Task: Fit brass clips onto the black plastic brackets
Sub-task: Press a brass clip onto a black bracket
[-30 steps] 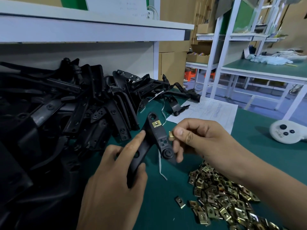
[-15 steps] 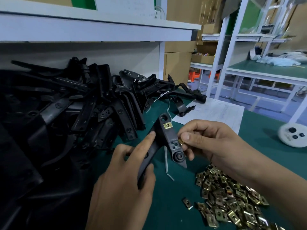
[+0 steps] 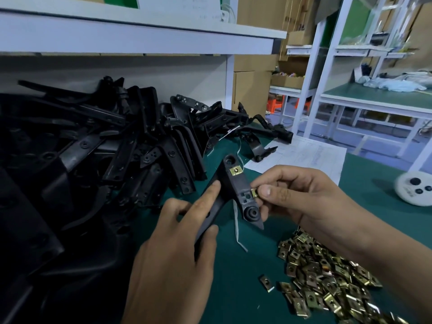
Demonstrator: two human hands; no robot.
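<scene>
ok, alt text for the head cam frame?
Left hand grips a black plastic bracket while the right hand pinches a brass clip against its edge; one fitted clip sits higher up. Loose clips lie right, brackets left.

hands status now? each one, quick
Left hand: grips the black bracket.
Right hand: pinches a brass clip at the bracket's edge.

No legible text anywhere; printed sheet point(image 3: 301, 157) on green bench carries faint lines too blurred to read; markings on white board point(image 3: 187, 5) above shelf equally unreadable
</scene>
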